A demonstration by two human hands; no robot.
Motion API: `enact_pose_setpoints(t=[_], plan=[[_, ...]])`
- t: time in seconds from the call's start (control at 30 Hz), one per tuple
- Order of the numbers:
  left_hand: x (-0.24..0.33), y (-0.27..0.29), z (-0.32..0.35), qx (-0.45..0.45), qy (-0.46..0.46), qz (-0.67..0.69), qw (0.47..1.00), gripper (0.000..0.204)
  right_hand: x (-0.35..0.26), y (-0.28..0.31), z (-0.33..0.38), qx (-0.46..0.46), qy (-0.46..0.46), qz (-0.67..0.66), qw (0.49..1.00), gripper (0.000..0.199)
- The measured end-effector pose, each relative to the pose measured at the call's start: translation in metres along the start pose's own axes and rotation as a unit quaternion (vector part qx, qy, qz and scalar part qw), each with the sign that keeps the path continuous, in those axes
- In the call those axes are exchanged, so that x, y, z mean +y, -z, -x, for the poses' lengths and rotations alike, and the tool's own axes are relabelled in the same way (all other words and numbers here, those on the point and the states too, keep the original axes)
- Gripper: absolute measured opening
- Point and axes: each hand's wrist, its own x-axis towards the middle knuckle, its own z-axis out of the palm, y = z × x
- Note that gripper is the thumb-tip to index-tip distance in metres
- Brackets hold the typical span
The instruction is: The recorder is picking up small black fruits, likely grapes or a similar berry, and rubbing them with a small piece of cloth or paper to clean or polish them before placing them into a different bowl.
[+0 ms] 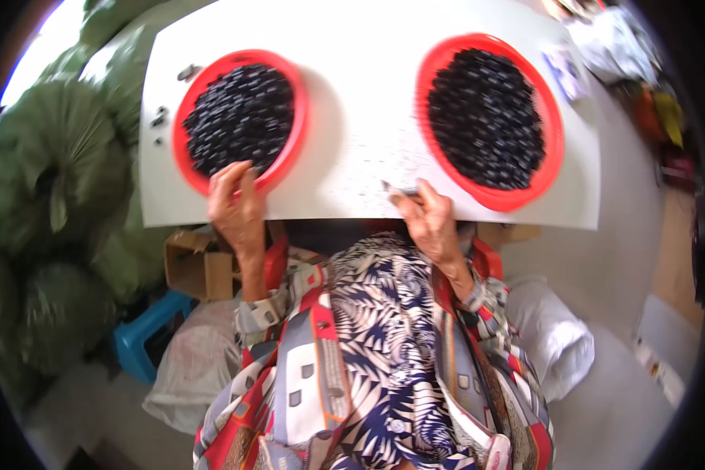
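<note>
Two round red plastic baskets stand on the white table, both heaped with small black pieces. At the front rim of the left basket is my left hand. Its fingers are pinched, with a small black piece at the tips. My right hand is over the table's front edge, left of the front of the right basket. Its thumb and fingers close on a slim dark object with a narrow tip; blur hides its exact kind.
Loose dark bits lie left of the left basket, and specks dot the tabletop between the baskets. Large green sacks crowd the left. Below the table are a cardboard box, a blue stool and white plastic bags.
</note>
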Motion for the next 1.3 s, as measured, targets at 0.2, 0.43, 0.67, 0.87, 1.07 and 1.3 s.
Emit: enact_pose_setpoints(t=[0.2, 0.43, 0.67, 0.87, 1.07, 1.3], plan=[[0.054, -0.036, -0.004, -0.136, 0.018, 0.206, 0.969, 0.012, -0.002, 0.006, -0.006, -0.029, 0.113, 0.101, 0.988, 0.022], [0.159, -0.098, -0.028, -0.422, -0.218, 0.132, 0.870, 0.019, -0.014, 0.010, -0.005, 0.007, 0.057, 0.037, 0.998, 0.036], [0.177, -0.148, -0.034, -0.500, -0.323, -0.022, 0.803, 0.019, -0.001, 0.003, -0.004, -0.021, 0.150, 0.126, 0.980, 0.021], [0.176, -0.157, -0.025, -0.484, -0.343, -0.081, 0.801, 0.021, -0.003, 0.006, -0.001, -0.015, 0.111, 0.087, 0.990, 0.023], [0.176, -0.159, -0.027, -0.505, -0.307, -0.084, 0.803, 0.018, -0.003, 0.004, -0.003, -0.007, 0.139, 0.100, 0.985, 0.024], [0.176, -0.158, -0.025, -0.498, -0.306, -0.079, 0.807, 0.017, 0.002, 0.002, -0.004, -0.009, 0.087, 0.079, 0.993, 0.032]])
